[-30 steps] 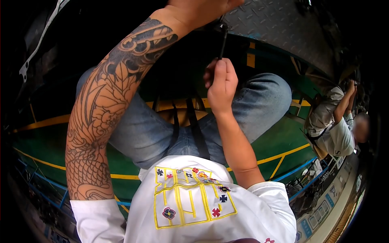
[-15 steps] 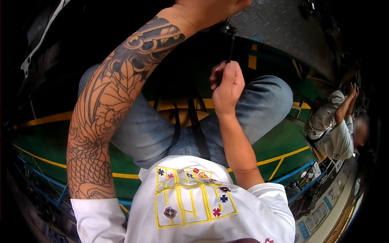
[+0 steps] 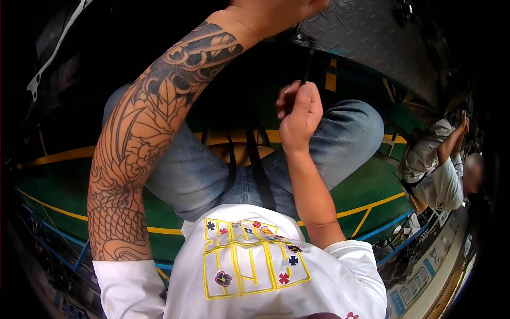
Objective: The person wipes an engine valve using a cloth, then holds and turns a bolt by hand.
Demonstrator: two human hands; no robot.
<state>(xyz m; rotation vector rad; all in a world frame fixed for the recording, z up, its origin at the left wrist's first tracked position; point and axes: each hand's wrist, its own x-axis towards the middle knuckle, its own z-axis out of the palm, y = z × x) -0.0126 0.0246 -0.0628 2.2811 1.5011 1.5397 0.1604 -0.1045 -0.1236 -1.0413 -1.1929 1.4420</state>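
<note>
My right hand (image 3: 302, 111) is closed around the lower end of a slim dark-handled tool (image 3: 308, 63), above my right knee. The tool points up, and its far end meets a small shiny metal fitting (image 3: 302, 36) at the edge of a grey tread-patterned metal plate (image 3: 350, 32). I cannot make out the exact kind of tool. My left hand (image 3: 281, 13) reaches across to the top edge, beside the fitting and plate. Its fingers are cut off by the frame, so what they hold or touch is hidden.
I sit with knees apart over a green floor (image 3: 345, 196) with yellow lines. Another person (image 3: 438, 170) works at the right, hands raised. A pale metal strip (image 3: 53, 53) hangs at the upper left. Blue rails (image 3: 396, 255) run behind me.
The tool's upper end has swung slightly to the right, and my right hand has shifted a little right with it. My left arm stays in place.
</note>
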